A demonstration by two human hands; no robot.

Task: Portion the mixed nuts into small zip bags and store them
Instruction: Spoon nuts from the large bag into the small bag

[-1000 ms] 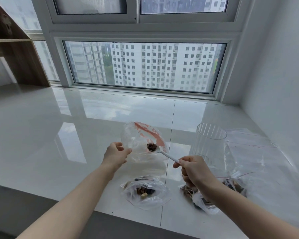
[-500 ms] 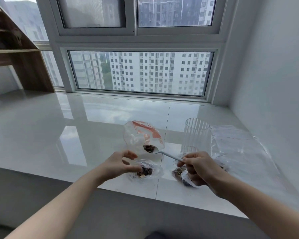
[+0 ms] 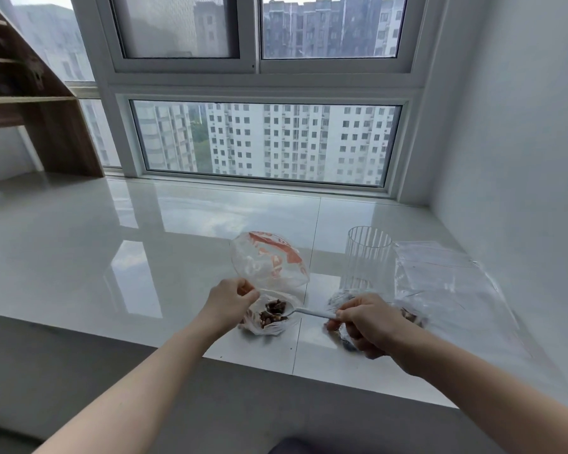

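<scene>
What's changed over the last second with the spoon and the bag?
The right hand lowered the loaded spoon from mid-air into the small bag. The left hand came down too and holds the bag's mouth open. The glass stayed put.

text: none legible | red print on clear bag (image 3: 273, 257) — blurred, unreadable

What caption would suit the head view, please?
Left hand holds small zip bag open; right hand spoons in nuts.
</scene>
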